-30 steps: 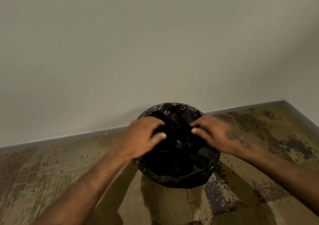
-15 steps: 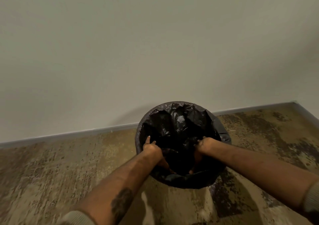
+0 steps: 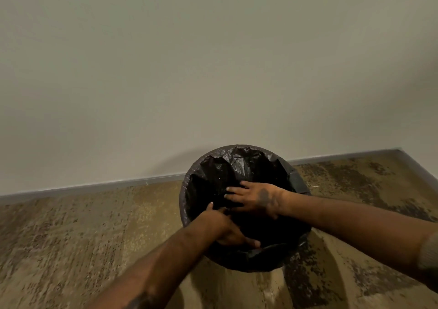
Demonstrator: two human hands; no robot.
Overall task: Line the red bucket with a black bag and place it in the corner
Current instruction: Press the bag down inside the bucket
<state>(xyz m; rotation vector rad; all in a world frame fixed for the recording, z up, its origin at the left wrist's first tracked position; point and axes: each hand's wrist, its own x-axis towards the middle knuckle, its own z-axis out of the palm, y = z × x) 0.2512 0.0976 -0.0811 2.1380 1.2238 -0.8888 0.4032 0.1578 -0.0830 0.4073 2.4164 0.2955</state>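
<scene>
While both hands reach down into it, bucket point(image 3: 244, 265) stands upright on floor point(image 3: 99, 233), close against wall point(image 3: 189, 72) and baseboard point(image 3: 106, 185). Red of bucket not visible: completely covered by black bag point(image 3: 237, 166), folded over rim all round and draped down outer side. Bag crinkled and glossy at far inner wall; dark and hard to read deeper inside.

Left hand point(image 3: 227, 229) inside bucket at near-left, palm turned down and inward, fingers point(image 3: 253, 243) extended toward near rim, pressed against bag lining. Thumb raised at left inner wall. Not closed around anything; flat, spread.

Right hand point(image 3: 256, 199) inside bucket, higher and further back, palm down, fingers point(image 3: 233, 194) spread and pointing left, laid flat on bag. Dark mark on back of hand. Also spread flat, nothing gripped. Hands near each other, right above left; contact between them cannot be told.

Forearms enter from lower left and lower right; light cuff point(image 3: 429, 252) at right edge.

Room corner point(image 3: 400, 149) visible at far right, well apart from bucket. Floor mottled brown with dark patches. Shadow of bucket on wall, to its left.
</scene>
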